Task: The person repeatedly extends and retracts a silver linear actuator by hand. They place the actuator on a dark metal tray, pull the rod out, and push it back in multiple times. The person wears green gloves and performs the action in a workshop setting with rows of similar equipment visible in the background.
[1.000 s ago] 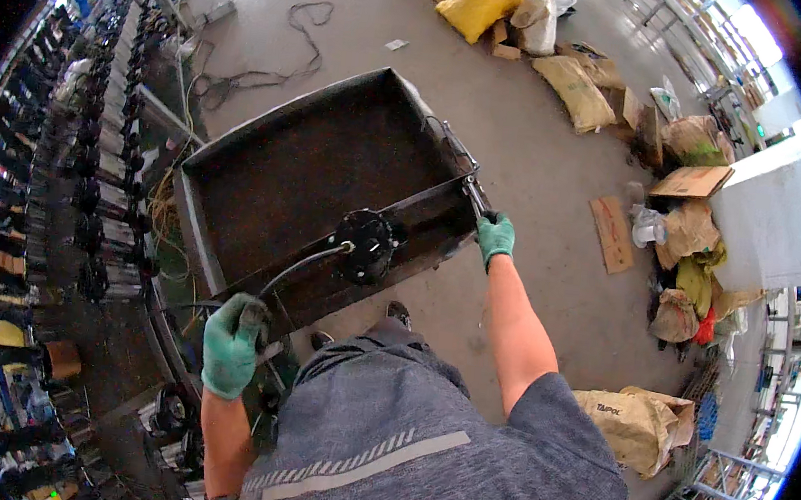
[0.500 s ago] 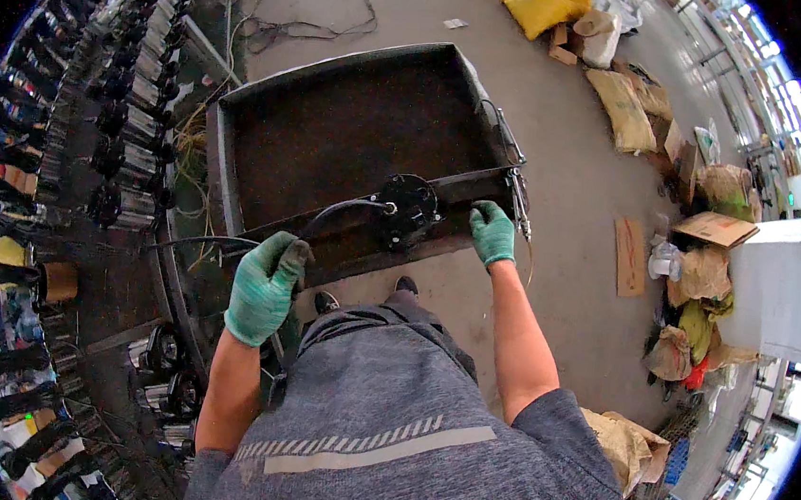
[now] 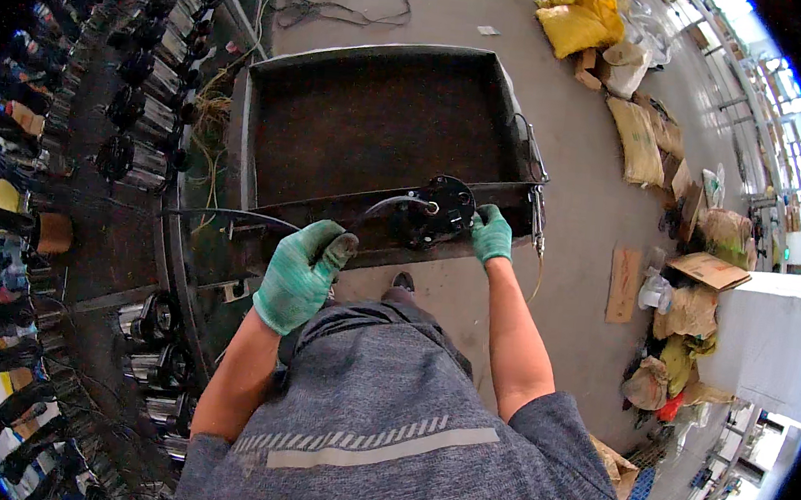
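Observation:
In a green knit glove with dark, stained fingertips, my left hand [image 3: 301, 277] is closed around a black cable [image 3: 256, 215]. The cable comes from the left and runs on past my fingers to the middle of a black round plate-like part [image 3: 442, 214]. A small brass-coloured fitting shows where the cable meets that part. The round part rests at the near edge of a dark metal tray [image 3: 383, 125]. My right hand [image 3: 490, 235], also in a green glove, is closed at the part's right edge, its fingertips partly hidden.
Rows of black and silver cylindrical units [image 3: 146, 166] stand on the left. Metal rods or hooks [image 3: 536, 200] hang at the tray's right corner. Sacks [image 3: 634, 137] and flattened cardboard [image 3: 623, 285] lie along the right. A loose dark cord [image 3: 345, 12] lies on the floor beyond the tray.
My right hand has closed in on the round part's right edge from a small gap. My left hand, still on the cable, is slightly closer to the part. The whole view has shifted a little.

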The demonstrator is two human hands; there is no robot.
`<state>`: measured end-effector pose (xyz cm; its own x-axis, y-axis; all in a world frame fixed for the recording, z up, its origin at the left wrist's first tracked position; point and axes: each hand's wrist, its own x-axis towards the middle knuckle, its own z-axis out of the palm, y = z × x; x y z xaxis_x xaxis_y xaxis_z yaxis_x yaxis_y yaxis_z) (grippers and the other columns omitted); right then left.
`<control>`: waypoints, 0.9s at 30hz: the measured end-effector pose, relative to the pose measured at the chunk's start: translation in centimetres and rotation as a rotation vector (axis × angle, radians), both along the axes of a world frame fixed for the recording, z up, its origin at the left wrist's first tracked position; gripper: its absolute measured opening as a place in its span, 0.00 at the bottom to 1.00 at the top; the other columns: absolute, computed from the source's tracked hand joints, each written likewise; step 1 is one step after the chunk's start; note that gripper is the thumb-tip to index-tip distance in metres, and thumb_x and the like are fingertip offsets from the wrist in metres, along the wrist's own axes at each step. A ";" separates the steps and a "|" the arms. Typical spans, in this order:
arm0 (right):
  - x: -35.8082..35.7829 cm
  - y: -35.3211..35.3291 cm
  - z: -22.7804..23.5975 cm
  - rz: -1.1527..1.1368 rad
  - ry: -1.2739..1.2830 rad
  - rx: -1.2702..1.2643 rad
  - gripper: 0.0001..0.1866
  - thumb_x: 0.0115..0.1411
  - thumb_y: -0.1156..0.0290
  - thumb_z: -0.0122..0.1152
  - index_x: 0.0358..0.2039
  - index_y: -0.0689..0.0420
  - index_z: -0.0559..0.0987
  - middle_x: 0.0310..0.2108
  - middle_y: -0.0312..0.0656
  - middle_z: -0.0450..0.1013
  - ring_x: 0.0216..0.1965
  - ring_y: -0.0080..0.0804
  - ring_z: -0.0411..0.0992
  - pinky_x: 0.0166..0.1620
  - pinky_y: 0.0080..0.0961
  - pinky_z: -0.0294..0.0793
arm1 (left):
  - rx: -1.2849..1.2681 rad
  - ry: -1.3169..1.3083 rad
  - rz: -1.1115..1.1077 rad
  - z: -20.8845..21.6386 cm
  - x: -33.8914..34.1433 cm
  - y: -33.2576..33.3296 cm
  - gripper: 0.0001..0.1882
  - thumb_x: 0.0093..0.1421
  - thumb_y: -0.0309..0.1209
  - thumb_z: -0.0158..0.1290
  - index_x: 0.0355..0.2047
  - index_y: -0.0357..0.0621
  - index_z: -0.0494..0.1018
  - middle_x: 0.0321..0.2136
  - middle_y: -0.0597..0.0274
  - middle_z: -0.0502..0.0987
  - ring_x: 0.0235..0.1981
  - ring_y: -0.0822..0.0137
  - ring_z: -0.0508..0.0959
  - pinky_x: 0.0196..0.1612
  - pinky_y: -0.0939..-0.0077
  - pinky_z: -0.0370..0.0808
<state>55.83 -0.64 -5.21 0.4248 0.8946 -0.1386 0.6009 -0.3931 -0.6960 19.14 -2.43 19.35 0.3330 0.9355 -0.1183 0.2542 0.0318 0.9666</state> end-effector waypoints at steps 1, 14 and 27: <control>-0.1 0.2 0.0 -0.004 -0.010 -0.015 0.16 0.63 0.63 0.65 0.47 0.58 0.79 0.43 0.55 0.80 0.45 0.53 0.79 0.49 0.40 0.77 | -0.014 0.000 0.009 -0.1 -0.2 0.0 0.16 0.71 0.42 0.54 0.40 0.40 0.79 0.29 0.65 0.80 0.31 0.75 0.75 0.36 0.76 0.72; -11.6 -0.1 14.0 0.299 -0.009 0.049 0.23 0.53 0.54 0.74 0.42 0.55 0.77 0.35 0.48 0.80 0.37 0.49 0.80 0.42 0.41 0.78 | -0.149 0.120 0.589 -6.5 -15.5 -0.9 0.15 0.70 0.40 0.56 0.41 0.38 0.79 0.23 0.68 0.75 0.23 0.77 0.71 0.25 0.79 0.69; -5.1 -0.3 6.7 0.267 -0.252 0.024 0.18 0.60 0.62 0.65 0.49 0.54 0.80 0.49 0.50 0.78 0.47 0.48 0.79 0.49 0.41 0.78 | 0.152 0.203 0.377 -0.3 -12.0 -1.1 0.08 0.63 0.26 0.56 0.41 0.38 0.79 0.30 0.60 0.83 0.30 0.68 0.82 0.34 0.72 0.80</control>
<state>50.70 -0.89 1.52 0.1944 0.9802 -0.0374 0.8337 -0.1852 -0.5202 7.18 -3.49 19.03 -0.0497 0.9988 0.0016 0.4365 0.0203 0.8995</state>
